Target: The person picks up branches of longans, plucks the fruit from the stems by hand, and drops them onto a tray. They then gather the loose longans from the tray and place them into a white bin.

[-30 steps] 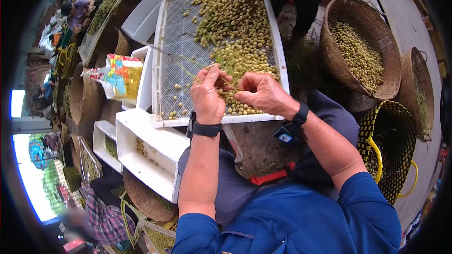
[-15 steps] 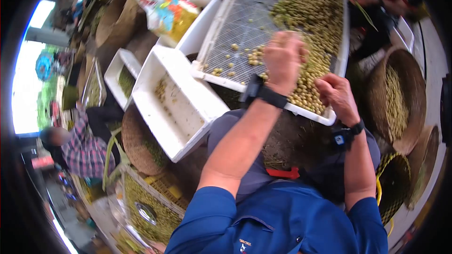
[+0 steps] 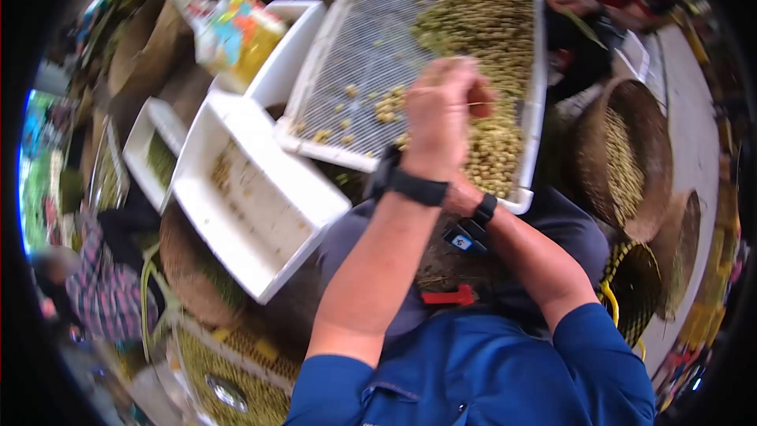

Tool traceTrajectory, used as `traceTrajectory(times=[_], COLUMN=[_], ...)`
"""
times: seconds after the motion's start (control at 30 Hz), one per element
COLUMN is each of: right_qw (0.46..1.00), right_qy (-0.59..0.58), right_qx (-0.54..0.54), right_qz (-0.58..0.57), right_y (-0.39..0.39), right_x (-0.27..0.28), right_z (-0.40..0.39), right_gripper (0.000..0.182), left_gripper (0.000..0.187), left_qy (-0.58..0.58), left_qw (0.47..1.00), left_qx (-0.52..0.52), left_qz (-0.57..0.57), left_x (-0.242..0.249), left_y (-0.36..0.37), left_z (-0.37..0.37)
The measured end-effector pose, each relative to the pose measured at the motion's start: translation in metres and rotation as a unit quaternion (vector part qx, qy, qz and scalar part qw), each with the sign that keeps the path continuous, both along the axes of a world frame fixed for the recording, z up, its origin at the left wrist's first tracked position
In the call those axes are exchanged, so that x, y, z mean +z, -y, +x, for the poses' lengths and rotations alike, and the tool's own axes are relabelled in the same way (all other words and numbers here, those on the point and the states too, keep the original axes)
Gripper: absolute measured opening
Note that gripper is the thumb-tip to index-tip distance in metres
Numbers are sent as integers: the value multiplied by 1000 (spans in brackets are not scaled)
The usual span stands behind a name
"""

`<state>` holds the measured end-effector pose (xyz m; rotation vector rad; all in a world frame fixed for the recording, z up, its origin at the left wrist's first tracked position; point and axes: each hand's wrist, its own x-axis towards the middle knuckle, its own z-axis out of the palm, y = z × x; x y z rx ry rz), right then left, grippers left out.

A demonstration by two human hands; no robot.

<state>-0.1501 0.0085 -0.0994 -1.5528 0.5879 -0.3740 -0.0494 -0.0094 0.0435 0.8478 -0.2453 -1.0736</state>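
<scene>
A white-framed mesh tray (image 3: 355, 47) fills the upper middle of the frame, set at a slant. Small round yellow-green fruits (image 3: 493, 39) lie thick over its right side, from the upper edge down to the near corner, while a few loose ones dot the mesh at its lower left.

Left of the tray's near edge, a white box (image 3: 264, 209) stands tilted in the view, with some small brownish pieces on its bottom. A large woven basket (image 3: 653, 138) at the right of the frame holds more of the round fruits. Below it, at the lower right, is a black-and-yellow basket (image 3: 640, 292) with a yellow handle. A printed plastic bag (image 3: 236, 35) sits at the upper left, beside another white box (image 3: 296, 39).

The left hand (image 3: 445, 114) is over the near part of the tray, above the fruits, its fingers bent; blur hides whether they grip anything. The right hand (image 3: 460, 196) is mostly hidden behind the left wrist, near the tray's near edge, so its state cannot be told. Both wrists wear dark bands.

At the upper right, a co-worker's hand (image 3: 576, 4) is beside a thin green stem (image 3: 583, 28). A small red object (image 3: 449, 296) lies low in the middle, between the person's legs.
</scene>
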Motion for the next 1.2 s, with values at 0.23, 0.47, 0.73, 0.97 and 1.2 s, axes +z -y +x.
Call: traceTrajectory(times=[0.23,0.47,0.73,0.97,1.2], right_qw=[949,960,921,846,841], right_qy=[32,25,123,131,150], right_qx=[-208,-127,-243,-135,-85], right_qz=[237,250,279,499,512], right_y=[71,56,69,64,53], right_x=[94,113,111,90,97], right_z=[-68,-73,-95,-92,-88], right_gripper=[29,33,18,27,34], left_gripper=[17,24,27,29,37], left_qy=[-136,-145,-147,-212,-50], left_qw=[990,986,987,967,986], left_qx=[-40,-75,-55,-133,-155], left_qz=[-22,25,14,-45,-44], left_x=[-23,-38,-40,-29,-12], left_y=[1,6,12,12,5], left_z=[17,9,8,-14,-32])
